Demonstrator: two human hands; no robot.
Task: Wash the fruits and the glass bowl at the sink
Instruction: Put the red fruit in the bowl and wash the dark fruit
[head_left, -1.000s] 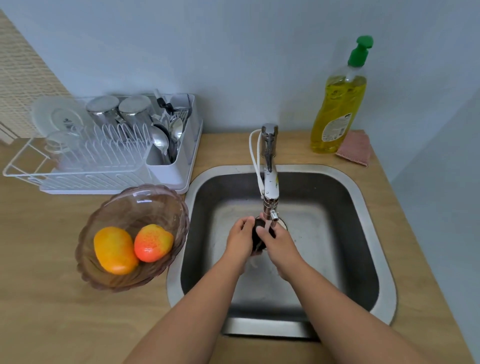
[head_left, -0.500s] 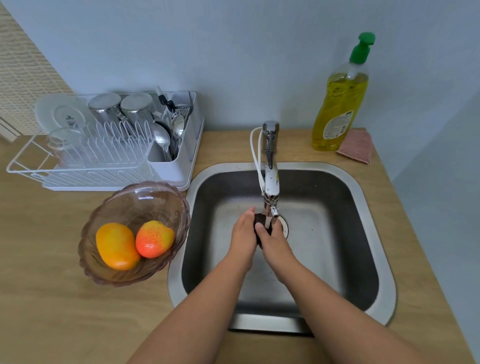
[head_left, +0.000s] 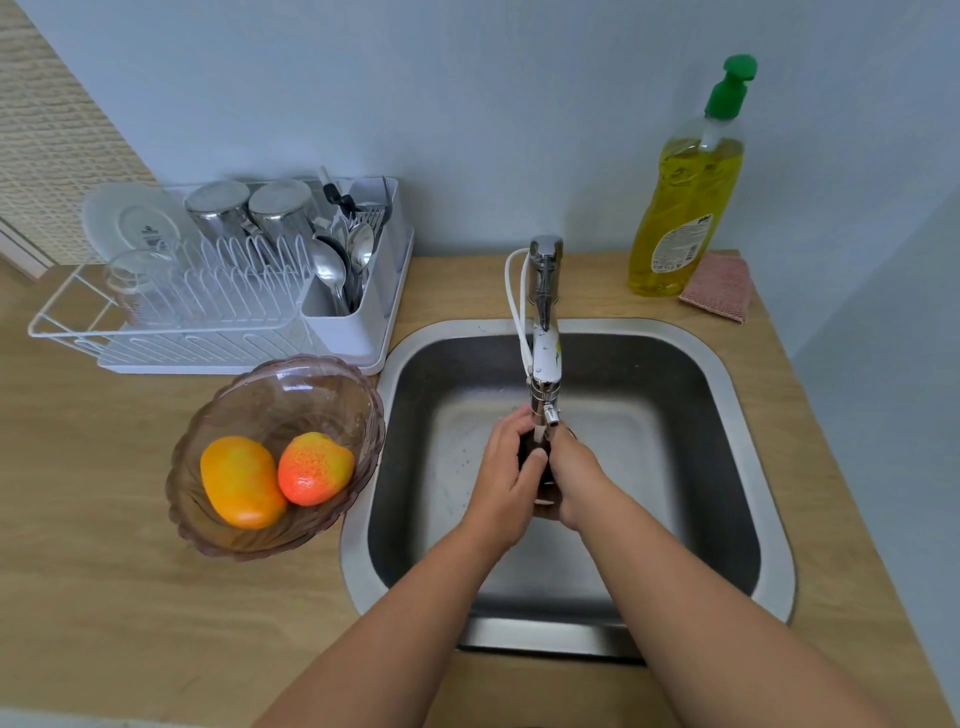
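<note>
Over the steel sink (head_left: 727, 467), my left hand (head_left: 506, 480) and my right hand (head_left: 574, 475) are clasped together around a small dark fruit (head_left: 530, 451), mostly hidden between the fingers, right under the tap spout (head_left: 544, 400), where a thin stream of water falls. On the counter left of the sink stands the tinted glass bowl (head_left: 291, 387). Inside it lie an orange mango (head_left: 240, 480) and a red-yellow fruit (head_left: 314, 467), side by side.
A white dish rack (head_left: 218, 312) with steel cups, a plate and cutlery stands behind the bowl. At the back right are a yellow dish soap bottle (head_left: 685, 202) and a pink cloth (head_left: 719, 286). The wooden counter (head_left: 104, 597) surrounds the sink.
Both hands have shifted slightly around the dark fruit under the tap, the left fingers wrapping further over it. The bowl and its fruits have not moved.
</note>
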